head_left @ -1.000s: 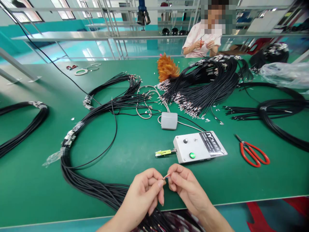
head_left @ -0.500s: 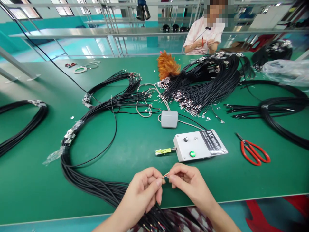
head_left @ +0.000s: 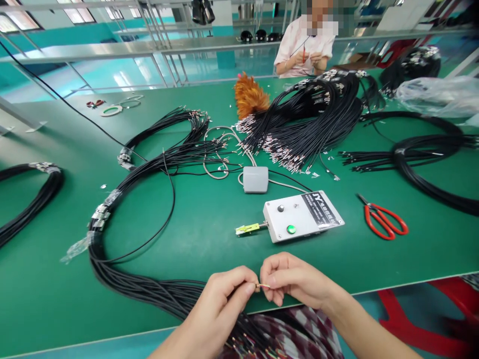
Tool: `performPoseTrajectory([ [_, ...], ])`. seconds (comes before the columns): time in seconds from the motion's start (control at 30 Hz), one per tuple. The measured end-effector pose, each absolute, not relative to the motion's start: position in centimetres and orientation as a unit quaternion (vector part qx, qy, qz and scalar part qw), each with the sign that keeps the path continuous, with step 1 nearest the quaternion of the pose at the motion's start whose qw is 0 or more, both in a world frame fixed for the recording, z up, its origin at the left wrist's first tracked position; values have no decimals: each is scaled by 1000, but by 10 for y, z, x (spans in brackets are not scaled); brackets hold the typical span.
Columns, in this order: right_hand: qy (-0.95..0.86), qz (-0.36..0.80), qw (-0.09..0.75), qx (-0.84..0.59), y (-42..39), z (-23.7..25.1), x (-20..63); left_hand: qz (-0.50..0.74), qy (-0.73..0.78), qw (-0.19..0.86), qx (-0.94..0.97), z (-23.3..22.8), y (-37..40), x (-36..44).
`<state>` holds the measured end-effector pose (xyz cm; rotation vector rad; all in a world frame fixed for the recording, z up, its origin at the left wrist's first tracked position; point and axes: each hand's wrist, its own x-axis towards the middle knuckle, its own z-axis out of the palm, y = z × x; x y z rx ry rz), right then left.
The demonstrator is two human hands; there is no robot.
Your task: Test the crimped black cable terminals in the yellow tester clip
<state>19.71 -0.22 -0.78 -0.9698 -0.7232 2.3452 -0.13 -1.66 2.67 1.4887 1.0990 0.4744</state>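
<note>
Far left: bound coil of black cable (head_left: 33,199) lying on the green table (head_left: 209,234), partly cut off by the frame edge.

Left, far: ring of tape (head_left: 111,110) and small red-handled tool (head_left: 93,103), side by side.

Left to centre: large loop of black cables (head_left: 112,259), banded in places, running to the near edge and under the hands.

Centre near: left hand (head_left: 220,304), thumb and forefinger pinched together on a thin wire end (head_left: 262,285). Right hand (head_left: 295,279) just beside it, thumb and forefinger clamped on the same wire end from the other side; fingertips of the two hands almost touching. The wire end sits above the near table edge, between the two hands.

Centre: grey pedal box (head_left: 255,179) with pale lead; nearer, a white tester box (head_left: 301,215) with green lamp and a yellow-green clip at its left.

Centre far: orange feather duster (head_left: 250,97); heap of black leads with metal terminals (head_left: 310,124).

Right: red scissors (head_left: 383,220), well apart from the hands; further black coil (head_left: 430,164); clear plastic bag (head_left: 441,94).

Far side: another person in a pale top (head_left: 305,45), hands raised together.
</note>
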Motion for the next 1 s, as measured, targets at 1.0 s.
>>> performPoseTrajectory([
  [1.0, -434, 649, 359, -512, -24, -10, 162, 295, 533, 685, 400, 5, -11, 10],
])
